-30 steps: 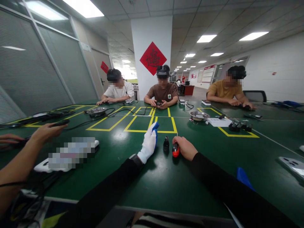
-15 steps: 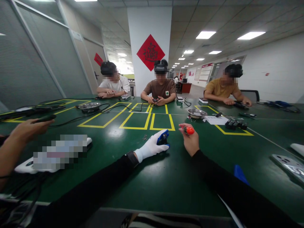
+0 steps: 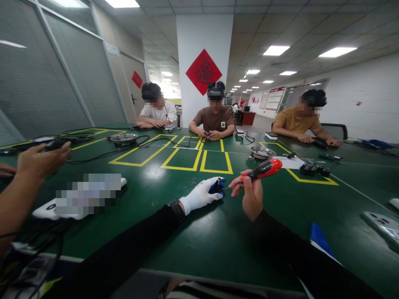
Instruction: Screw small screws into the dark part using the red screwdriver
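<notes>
My left hand [image 3: 201, 195], in a white glove with blue fingertips, is closed around a small black part with a metal top [image 3: 219, 182] just above the table. In my bare right hand [image 3: 252, 198] is a screwdriver [image 3: 264, 169] with a red and black handle. Its thin shaft points left at the black part, the tip by the gloved fingers; whether it touches cannot be made out. A small pile of screws [image 3: 193, 181] lies on the green table [image 3: 187, 249] beyond my left wrist.
Two metal bowls [image 3: 262, 152] [image 3: 124, 138] stand farther back. Black parts [image 3: 315, 169] sit by white paper [image 3: 288, 162] on the right. A white device [image 3: 46, 211] with cables lies left, near another person's hands [image 3: 39, 164]. A phone [image 3: 382, 227] rests at the right. Several people sit opposite.
The screwdriver has swung from pointing away to lying sideways, its shaft now toward the black part. My right hand has turned over and come closer to my left hand. The view has shifted slightly.
</notes>
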Demonstrator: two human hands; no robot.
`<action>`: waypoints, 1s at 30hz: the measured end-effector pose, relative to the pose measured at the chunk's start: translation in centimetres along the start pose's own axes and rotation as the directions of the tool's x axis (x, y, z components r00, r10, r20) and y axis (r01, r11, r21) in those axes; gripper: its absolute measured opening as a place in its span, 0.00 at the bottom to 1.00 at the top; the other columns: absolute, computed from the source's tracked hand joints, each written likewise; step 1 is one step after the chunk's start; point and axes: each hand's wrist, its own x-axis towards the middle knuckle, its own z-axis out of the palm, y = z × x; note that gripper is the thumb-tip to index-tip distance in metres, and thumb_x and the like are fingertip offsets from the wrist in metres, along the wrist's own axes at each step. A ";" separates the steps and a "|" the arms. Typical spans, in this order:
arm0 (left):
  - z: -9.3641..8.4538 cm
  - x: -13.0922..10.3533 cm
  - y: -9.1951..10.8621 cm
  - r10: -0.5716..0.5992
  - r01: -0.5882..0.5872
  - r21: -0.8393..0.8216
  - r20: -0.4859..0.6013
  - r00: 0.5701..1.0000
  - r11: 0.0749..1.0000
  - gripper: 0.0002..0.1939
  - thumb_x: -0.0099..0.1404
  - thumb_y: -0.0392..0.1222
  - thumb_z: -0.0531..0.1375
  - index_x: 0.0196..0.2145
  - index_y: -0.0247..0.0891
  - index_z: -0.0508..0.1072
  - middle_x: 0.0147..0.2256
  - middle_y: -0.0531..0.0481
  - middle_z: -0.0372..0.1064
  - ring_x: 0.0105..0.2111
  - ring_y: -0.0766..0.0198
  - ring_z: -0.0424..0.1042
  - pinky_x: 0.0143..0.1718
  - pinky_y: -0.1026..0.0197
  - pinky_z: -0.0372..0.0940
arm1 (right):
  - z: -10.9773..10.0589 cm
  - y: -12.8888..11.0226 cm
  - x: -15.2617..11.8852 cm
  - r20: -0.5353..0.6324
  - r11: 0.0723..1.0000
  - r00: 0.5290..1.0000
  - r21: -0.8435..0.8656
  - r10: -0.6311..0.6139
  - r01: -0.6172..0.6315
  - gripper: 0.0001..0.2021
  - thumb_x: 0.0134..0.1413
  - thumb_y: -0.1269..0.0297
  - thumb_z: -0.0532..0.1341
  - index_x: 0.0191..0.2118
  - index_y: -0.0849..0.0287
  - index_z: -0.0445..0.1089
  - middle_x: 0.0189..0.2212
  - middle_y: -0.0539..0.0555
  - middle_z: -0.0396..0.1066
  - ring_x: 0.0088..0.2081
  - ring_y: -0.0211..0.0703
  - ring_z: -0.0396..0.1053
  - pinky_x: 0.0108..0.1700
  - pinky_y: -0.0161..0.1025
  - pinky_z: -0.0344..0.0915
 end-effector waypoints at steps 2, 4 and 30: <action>-0.1 0.0 0.1 0.032 -0.032 0.027 0.006 0.999 0.999 0.27 0.56 0.44 0.62 0.53 0.39 0.65 0.51 0.44 0.67 0.50 0.55 0.67 0.54 0.52 0.60 | 0.2 0.1 -0.3 0.035 1.000 0.999 -0.014 -0.008 0.008 0.09 0.62 0.56 0.48 0.41 0.55 0.56 0.25 0.48 0.71 0.19 0.35 0.67 0.23 0.35 0.63; -0.2 -0.1 0.2 0.042 -0.042 0.041 0.011 0.999 0.998 0.26 0.56 0.43 0.62 0.53 0.39 0.66 0.51 0.45 0.67 0.50 0.55 0.67 0.54 0.53 0.60 | 0.2 0.4 -0.4 0.055 0.999 0.998 -0.045 -0.017 0.019 0.09 0.62 0.56 0.49 0.41 0.56 0.56 0.27 0.49 0.72 0.21 0.36 0.68 0.26 0.36 0.64; -0.2 -0.3 1.4 -0.072 0.073 0.029 -0.026 0.997 0.997 0.21 0.56 0.45 0.60 0.47 0.36 0.69 0.40 0.47 0.72 0.39 0.56 0.69 0.44 0.57 0.64 | -0.1 0.9 -0.2 0.108 0.996 0.994 -0.084 -0.013 0.022 0.09 0.61 0.58 0.51 0.42 0.57 0.58 0.28 0.50 0.72 0.24 0.38 0.70 0.28 0.38 0.65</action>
